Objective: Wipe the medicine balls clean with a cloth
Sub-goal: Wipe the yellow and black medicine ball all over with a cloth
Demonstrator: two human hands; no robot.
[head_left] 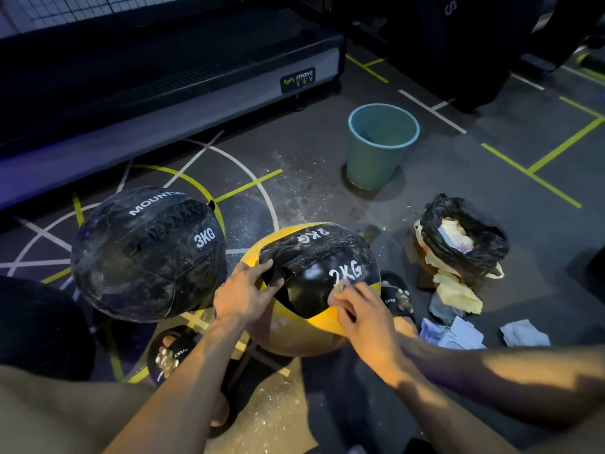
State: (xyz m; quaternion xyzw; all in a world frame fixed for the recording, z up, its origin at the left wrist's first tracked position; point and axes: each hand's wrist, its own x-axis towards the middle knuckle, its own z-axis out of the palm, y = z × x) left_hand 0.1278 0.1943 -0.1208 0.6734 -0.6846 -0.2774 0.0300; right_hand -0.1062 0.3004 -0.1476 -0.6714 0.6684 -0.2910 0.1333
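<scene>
Step in hand: wiping the yellow-and-black 2KG ball [314,283], which sits on the floor between the person's feet; left hand [244,291] lies flat with fingers spread on its top to steady it, right hand [357,309] pinches a small pale cloth [342,286] against the white lettering. Next, by judgement: turn the ball to reach unwiped panels, then take the dusty black 3KG ball [147,253] just beside it. Around: green bucket [379,149] farther back, black bag [465,237] of yellow rags and loose wipes [458,332] at right, none blocking.
</scene>
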